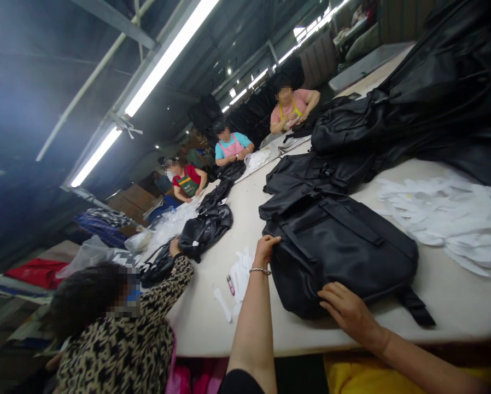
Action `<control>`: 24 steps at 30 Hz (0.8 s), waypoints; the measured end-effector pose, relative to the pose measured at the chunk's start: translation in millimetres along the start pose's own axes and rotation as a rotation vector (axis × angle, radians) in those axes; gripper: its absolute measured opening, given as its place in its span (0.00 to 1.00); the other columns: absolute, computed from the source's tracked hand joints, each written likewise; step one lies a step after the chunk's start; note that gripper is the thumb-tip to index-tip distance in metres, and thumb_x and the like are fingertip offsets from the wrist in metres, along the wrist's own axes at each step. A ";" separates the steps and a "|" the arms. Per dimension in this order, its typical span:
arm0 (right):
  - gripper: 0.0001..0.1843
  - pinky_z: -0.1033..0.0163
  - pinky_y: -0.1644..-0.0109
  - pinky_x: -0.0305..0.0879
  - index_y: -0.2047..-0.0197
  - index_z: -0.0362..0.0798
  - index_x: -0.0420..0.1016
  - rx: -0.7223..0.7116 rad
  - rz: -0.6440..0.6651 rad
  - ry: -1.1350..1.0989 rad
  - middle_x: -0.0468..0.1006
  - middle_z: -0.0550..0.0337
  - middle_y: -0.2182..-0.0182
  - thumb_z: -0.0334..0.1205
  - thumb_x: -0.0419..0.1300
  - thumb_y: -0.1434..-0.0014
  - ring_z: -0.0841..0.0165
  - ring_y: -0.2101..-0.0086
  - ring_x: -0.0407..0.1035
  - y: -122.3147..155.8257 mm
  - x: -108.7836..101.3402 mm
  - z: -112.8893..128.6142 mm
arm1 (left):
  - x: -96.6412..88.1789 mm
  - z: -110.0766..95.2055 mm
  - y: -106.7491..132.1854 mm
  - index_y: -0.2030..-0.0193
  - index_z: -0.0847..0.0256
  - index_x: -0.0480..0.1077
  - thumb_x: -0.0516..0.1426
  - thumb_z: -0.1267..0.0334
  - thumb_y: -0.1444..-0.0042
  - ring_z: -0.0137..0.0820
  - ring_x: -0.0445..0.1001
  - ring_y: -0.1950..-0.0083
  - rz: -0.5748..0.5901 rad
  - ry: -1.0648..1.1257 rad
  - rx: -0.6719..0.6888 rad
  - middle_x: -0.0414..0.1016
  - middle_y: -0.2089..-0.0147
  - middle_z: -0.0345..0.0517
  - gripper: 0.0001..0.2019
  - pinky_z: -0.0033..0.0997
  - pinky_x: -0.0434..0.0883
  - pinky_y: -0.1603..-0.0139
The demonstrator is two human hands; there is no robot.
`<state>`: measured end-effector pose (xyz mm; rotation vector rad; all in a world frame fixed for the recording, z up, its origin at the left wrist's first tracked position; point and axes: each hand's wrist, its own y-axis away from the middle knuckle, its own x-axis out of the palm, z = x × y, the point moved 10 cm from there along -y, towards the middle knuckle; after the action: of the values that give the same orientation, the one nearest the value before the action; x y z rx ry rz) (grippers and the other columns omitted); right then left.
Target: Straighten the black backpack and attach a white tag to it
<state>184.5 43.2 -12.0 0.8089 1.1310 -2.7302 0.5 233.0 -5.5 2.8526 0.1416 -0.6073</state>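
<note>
A black backpack (348, 257) with a smooth, leather-like face lies flat on the table before me, a strap running across it and another strap end sticking out at the lower right. My left hand (265, 253), with a bracelet at the wrist, is closed on the bag's left edge, thumb on top and the other fingers mostly hidden. On the near edge of the same bag rests my right hand (344, 309), its fingers stretched out over the surface and holding nothing visible.
White strips (442, 213) are heaped on the right, with more by small red-handled snips (231, 285) left of my arm. More black bags (364, 120) pile up behind. A co-worker in a leopard-print top (118, 339) reaches for a black bag (204, 230); several others work along the table (245, 205).
</note>
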 end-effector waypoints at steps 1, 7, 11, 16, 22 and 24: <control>0.10 0.59 0.59 0.60 0.56 0.47 0.64 -0.015 -0.018 -0.039 0.65 0.56 0.64 0.28 0.49 0.40 0.66 0.62 0.59 -2.1 -5.0 9.7 | -2.9 -5.3 5.6 0.81 0.59 0.54 0.61 0.50 0.65 0.18 0.46 0.83 0.013 0.093 0.023 0.46 0.85 0.28 0.20 0.26 0.44 0.80; 0.06 0.61 0.56 0.58 0.58 0.51 0.65 0.184 0.099 -0.229 0.66 0.60 0.63 0.39 0.50 0.38 0.68 0.61 0.61 -27.3 -15.3 18.7 | -13.1 3.7 32.9 0.80 0.59 0.48 0.61 0.54 0.66 0.16 0.43 0.83 0.015 0.509 0.094 0.43 0.83 0.28 0.22 0.24 0.41 0.80; 0.17 0.60 0.61 0.58 0.52 0.47 0.62 0.568 0.048 -0.056 0.67 0.57 0.60 0.47 0.55 0.41 0.68 0.66 0.64 -49.0 -13.7 -36.9 | -8.6 29.3 46.5 0.80 0.59 0.49 0.61 0.58 0.66 0.16 0.47 0.83 0.007 0.648 0.084 0.47 0.84 0.28 0.21 0.23 0.44 0.80; 0.11 0.63 0.68 0.50 0.71 0.47 0.65 0.736 0.248 -0.082 0.68 0.61 0.75 0.44 0.57 0.44 0.67 0.72 0.61 -72.8 29.7 -55.1 | -5.9 35.9 55.9 0.79 0.60 0.52 0.61 0.61 0.62 0.16 0.49 0.83 0.034 0.701 0.085 0.50 0.84 0.28 0.17 0.22 0.44 0.80; 0.15 0.66 0.73 0.47 0.83 0.45 0.59 0.810 0.351 -0.322 0.60 0.65 0.84 0.35 0.57 0.47 0.74 0.79 0.54 -62.2 56.3 -45.8 | -8.8 37.1 54.4 0.78 0.60 0.51 0.61 0.62 0.62 0.16 0.46 0.84 0.006 0.692 0.085 0.48 0.84 0.27 0.18 0.23 0.41 0.82; 0.16 0.67 0.77 0.45 0.83 0.46 0.56 0.816 0.393 -0.419 0.54 0.68 0.86 0.35 0.54 0.47 0.77 0.82 0.49 -51.3 59.6 -38.8 | -9.3 40.7 54.9 0.79 0.60 0.51 0.61 0.61 0.63 0.16 0.45 0.84 -0.018 0.679 0.084 0.46 0.84 0.27 0.18 0.23 0.41 0.82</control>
<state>136.9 114.2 -31.9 0.3899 -0.2332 -2.7570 -16.3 169.7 -27.2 3.0142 0.2515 0.3826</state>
